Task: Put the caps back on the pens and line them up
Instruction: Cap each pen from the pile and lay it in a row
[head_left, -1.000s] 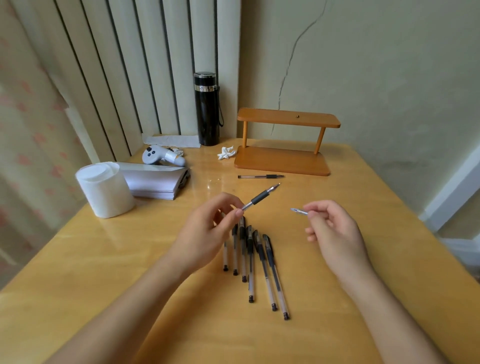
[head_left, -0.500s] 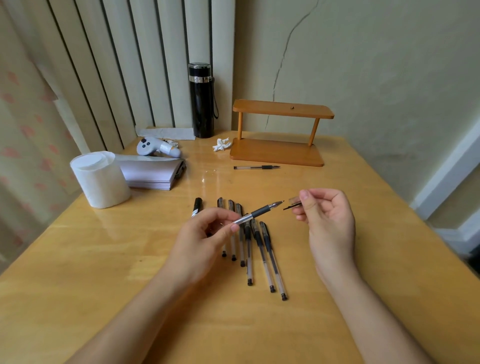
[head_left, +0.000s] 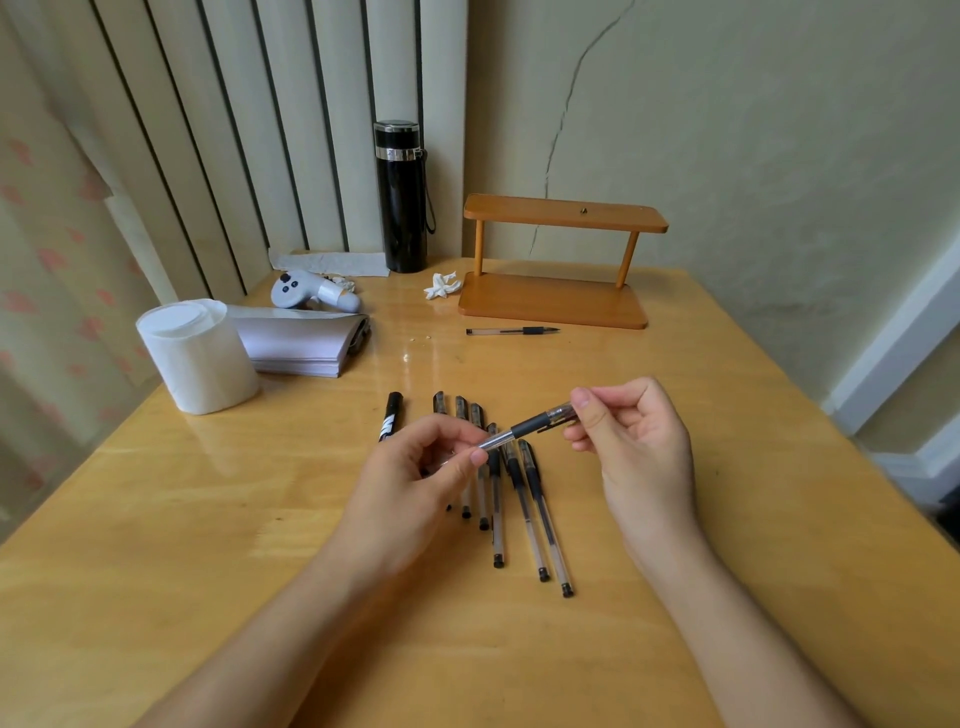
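Clear-barrelled gel pen (head_left: 524, 432) pinched in left hand (head_left: 415, 488) over the table (head_left: 208, 545) | right hand (head_left: 631, 441) pinches clear cap (head_left: 563, 414) onto tip, seating judged incomplete | six capped pens (head_left: 511, 483) roughly aligned | uncapped pen (head_left: 511, 331) by wooden stand (head_left: 556, 301) remains.

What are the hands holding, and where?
The left hand pinches a pen by its clear barrel; the right hand holds the cap at its tip.

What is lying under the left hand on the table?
Capped pens lie in a row, partly under the left hand. Their upper ends and lower tips show; the hand covers the leftmost pens' middles.
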